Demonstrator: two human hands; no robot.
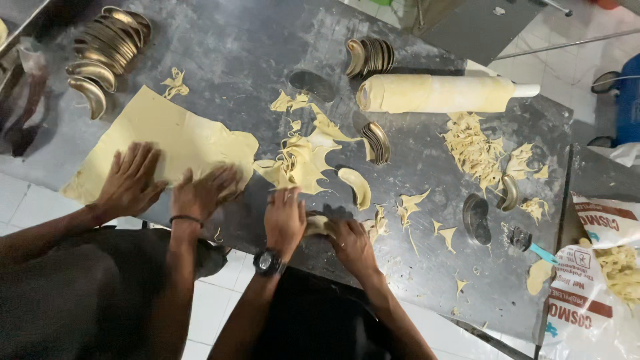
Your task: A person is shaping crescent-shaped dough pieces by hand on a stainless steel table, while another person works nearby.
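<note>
Dough piece [319, 225] | my left hand [285, 220] and right hand [351, 245] pinch it together, folding it at desk [427, 267] edge | below scrap pile [303, 157] | co-worker's hands [167, 183] flatten dough sheet [167, 133] left of pile

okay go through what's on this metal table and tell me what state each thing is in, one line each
left hand: pressing on a dough piece, grip unclear
right hand: on the same piece, grip unclear
dough sheet: flat, under a co-worker's hands
rolling pin: wrapped in dough
dough scraps: loose pile
curved moulds: stacked, empty
filled mould: lined with dough
</note>
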